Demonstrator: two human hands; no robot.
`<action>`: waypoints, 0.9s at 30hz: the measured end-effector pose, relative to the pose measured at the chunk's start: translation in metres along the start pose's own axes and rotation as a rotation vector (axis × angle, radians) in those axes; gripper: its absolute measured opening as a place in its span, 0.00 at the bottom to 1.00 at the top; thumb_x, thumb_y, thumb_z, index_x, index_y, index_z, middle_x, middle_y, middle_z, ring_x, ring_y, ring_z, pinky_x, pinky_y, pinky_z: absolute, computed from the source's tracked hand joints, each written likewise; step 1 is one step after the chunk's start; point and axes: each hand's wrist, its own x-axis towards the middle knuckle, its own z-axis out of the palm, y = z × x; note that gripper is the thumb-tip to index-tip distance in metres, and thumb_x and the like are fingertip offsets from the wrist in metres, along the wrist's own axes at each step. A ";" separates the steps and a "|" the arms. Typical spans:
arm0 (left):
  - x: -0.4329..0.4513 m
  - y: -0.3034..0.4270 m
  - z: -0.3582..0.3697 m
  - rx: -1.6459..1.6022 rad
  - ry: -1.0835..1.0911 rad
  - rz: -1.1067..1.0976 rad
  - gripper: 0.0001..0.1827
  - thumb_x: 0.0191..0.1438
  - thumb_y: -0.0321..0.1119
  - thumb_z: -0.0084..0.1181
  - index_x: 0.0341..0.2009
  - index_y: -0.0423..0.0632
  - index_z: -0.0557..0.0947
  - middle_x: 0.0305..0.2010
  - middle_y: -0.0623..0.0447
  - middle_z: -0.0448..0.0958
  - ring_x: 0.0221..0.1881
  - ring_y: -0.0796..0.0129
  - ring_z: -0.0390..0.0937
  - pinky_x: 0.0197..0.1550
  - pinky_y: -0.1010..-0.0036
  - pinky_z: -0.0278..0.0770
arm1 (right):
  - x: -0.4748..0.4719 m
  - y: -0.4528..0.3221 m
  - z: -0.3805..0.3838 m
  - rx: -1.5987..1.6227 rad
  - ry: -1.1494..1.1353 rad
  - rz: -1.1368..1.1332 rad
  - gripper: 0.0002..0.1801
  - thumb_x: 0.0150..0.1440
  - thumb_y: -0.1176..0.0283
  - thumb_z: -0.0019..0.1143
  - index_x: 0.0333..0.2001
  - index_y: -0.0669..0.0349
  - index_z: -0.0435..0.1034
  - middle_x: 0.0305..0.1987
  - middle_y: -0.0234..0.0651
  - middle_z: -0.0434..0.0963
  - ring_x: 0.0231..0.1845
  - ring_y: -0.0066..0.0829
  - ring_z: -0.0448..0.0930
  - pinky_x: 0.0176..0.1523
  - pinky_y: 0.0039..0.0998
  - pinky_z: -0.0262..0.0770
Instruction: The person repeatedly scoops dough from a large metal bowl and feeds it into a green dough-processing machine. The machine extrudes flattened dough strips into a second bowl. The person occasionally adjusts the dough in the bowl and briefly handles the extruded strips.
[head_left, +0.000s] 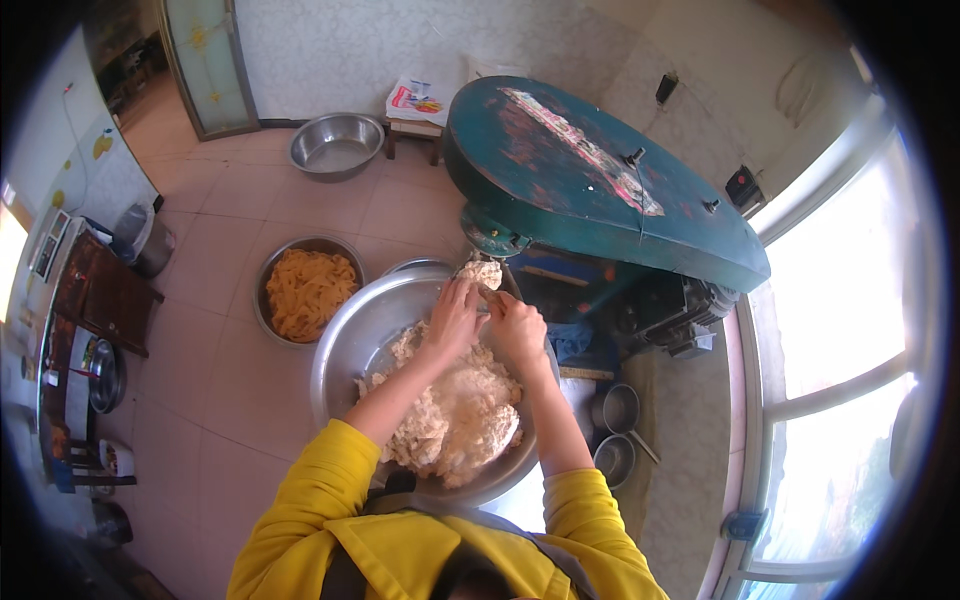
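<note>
A wide metal basin (337, 337) in front of me holds a crumbly mass of pale dough (457, 405), dusted lighter in the middle. Beyond its far rim, a lump of dough (482, 273) sits at the front of a green belt-driven machine (555, 172). My left hand (454, 319) reaches over the basin, its fingers stretched out beside that lump and its thumb apart. In my right hand (519, 328) is a short brown stick (493, 298), probably wooden, angled towards the lump. The stick's lower part is hidden in my grip.
Left of the basin, a metal bowl (259, 304) of wide yellowish noodle strips (309, 292) stands on the tiled floor. Another metal basin (336, 154) lies near a low stool (415, 129). Two metal pots (620, 409) are at right, below the window (832, 300). A wooden cabinet (105, 289) stands left.
</note>
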 end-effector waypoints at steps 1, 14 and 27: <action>-0.003 -0.001 -0.002 0.064 -0.058 0.022 0.35 0.45 0.41 0.66 0.53 0.31 0.72 0.61 0.37 0.64 0.65 0.46 0.59 0.68 0.57 0.55 | 0.006 -0.003 0.011 -0.078 -0.052 -0.025 0.14 0.59 0.58 0.50 0.37 0.56 0.75 0.29 0.50 0.80 0.33 0.53 0.81 0.38 0.47 0.78; 0.008 -0.001 -0.015 0.397 -0.428 0.062 0.54 0.46 0.65 0.56 0.63 0.30 0.61 0.67 0.35 0.59 0.71 0.48 0.51 0.73 0.48 0.27 | 0.034 0.000 0.021 -0.227 -0.059 0.070 0.18 0.61 0.53 0.45 0.40 0.49 0.77 0.33 0.51 0.81 0.37 0.55 0.82 0.42 0.48 0.79; 0.032 -0.006 -0.001 0.488 -0.612 0.072 0.52 0.44 0.61 0.60 0.65 0.39 0.60 0.70 0.41 0.55 0.71 0.53 0.51 0.68 0.32 0.24 | 0.049 -0.003 0.013 -0.333 -0.126 0.026 0.18 0.60 0.57 0.45 0.34 0.59 0.77 0.35 0.51 0.81 0.38 0.52 0.83 0.40 0.44 0.81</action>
